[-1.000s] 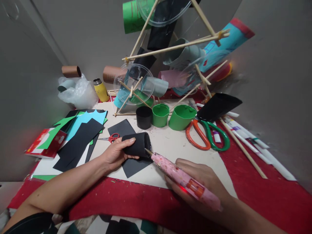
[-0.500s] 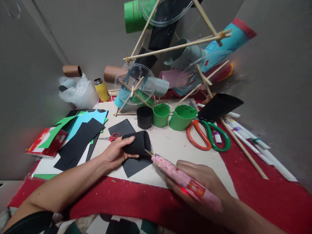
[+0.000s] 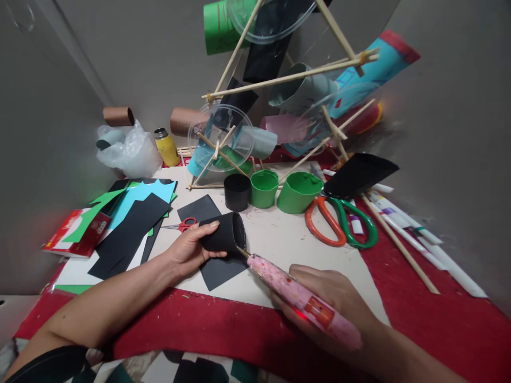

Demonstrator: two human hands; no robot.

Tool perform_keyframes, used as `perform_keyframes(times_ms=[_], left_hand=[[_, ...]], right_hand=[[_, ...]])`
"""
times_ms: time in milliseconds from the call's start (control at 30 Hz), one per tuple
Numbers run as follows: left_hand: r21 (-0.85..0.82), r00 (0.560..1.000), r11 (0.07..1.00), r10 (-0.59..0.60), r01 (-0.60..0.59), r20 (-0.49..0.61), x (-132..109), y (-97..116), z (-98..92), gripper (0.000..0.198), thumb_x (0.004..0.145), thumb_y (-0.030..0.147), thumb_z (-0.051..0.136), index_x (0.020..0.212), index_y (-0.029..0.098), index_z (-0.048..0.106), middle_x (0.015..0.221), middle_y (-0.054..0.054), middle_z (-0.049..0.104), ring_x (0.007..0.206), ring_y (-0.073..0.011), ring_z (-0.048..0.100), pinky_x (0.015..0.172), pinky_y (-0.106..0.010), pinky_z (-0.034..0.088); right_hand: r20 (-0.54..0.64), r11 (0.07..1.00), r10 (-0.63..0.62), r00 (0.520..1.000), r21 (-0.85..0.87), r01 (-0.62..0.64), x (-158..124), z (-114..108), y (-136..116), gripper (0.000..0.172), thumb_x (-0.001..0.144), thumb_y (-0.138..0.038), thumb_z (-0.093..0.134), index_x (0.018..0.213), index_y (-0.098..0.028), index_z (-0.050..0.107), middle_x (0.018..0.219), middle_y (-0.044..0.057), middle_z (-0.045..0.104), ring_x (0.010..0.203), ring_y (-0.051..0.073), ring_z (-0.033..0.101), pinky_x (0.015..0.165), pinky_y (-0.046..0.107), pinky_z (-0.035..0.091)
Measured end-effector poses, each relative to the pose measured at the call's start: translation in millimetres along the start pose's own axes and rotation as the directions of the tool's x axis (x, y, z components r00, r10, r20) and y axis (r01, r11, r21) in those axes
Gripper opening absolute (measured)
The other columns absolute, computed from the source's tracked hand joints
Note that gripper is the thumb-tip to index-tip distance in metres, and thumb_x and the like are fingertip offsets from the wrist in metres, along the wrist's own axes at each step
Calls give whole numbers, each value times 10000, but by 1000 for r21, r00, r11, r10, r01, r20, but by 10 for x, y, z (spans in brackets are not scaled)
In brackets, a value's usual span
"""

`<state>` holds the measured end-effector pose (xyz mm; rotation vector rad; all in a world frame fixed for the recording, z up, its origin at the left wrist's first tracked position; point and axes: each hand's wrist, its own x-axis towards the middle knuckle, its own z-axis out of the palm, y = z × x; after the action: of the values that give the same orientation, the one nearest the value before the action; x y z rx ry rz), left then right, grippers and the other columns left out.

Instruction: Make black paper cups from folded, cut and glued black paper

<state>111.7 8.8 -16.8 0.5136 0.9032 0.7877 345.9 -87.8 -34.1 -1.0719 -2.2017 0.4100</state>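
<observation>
"Where is the black tube?"

"Raised above the pale board on the table, between the board's near edge and the row with the black cup. A dark sheet lies below it; I can't tell whether the two touch."

"Which way does it run?"

"Roughly along the board's near edge, left to right. Its mouth faces the table's right edge, tilted a little, and the glue gun points at it from the near right. What matters is the nozzle: its tip is at the near side of the tube's rim."

"In contact?"

"Touching or just beside; I can't tell."

"Which hand is nearer?"

"The left hand, which has hold of it. The thumb lies along the top and the fingers support it from below, parted by the tube's width. The grip looks light, since the mouth keeps a rounded shape."

"And the other?"

"The right hand is closer to the table's near edge, curled around the glue gun. Most of its fingers are hidden behind the body. It reaches the tube only through the nozzle."
</observation>
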Motion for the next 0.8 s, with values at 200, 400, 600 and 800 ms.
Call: perform_keyframes(times_ms=[200, 400, 600, 800], left_hand=[[-26, 1000, 1000, -13, 12, -17, 11, 4, -14, 141, 764, 154, 721, 882, 79, 705, 762, -85, 727, 629, -188, 679, 493, -299, 603], [-48, 999, 999, -19, 17, -42, -1, 24, 9, 91, 784, 132, 692, 862, 87, 699, 747, -81, 719, 622, -183, 675, 501, -297, 597], [-22, 999, 1000, -2, 1, -37, -9, 7, 15, 138, 734, 152, 746, 848, 84, 709, 739, -75, 722, 620, -183, 672, 486, -296, 603], [63, 999, 997, 34, -36, 25, -8, -17, -7, 269, 646, 227, 830, 842, 79, 719, 732, -75, 721, 619, -180, 669, 492, -283, 605]], right_hand=[[0, 999, -23, 1000, -36, 23, -2, -12, -4, 244, 846, -161, 533, 620, -191, 448, 537, -32, 474, 452, 82, 444, 446, 237, 283], [7, 998, -18, 1000, -54, 18, -21, -24, -6, 251, 852, -175, 529, 614, -193, 451, 529, -34, 484, 441, 80, 452, 438, 233, 286], [5, 1000, -1, 1000, 4, 1, -9, -34, -20, 251, 857, -176, 533, 625, -199, 440, 536, -37, 478, 446, 80, 449, 447, 224, 300], [-16, 1000, 5, 1000, 22, -5, -12, -15, -2, 258, 851, -176, 545, 629, -204, 417, 541, -41, 468, 452, 81, 441, 450, 223, 295]])
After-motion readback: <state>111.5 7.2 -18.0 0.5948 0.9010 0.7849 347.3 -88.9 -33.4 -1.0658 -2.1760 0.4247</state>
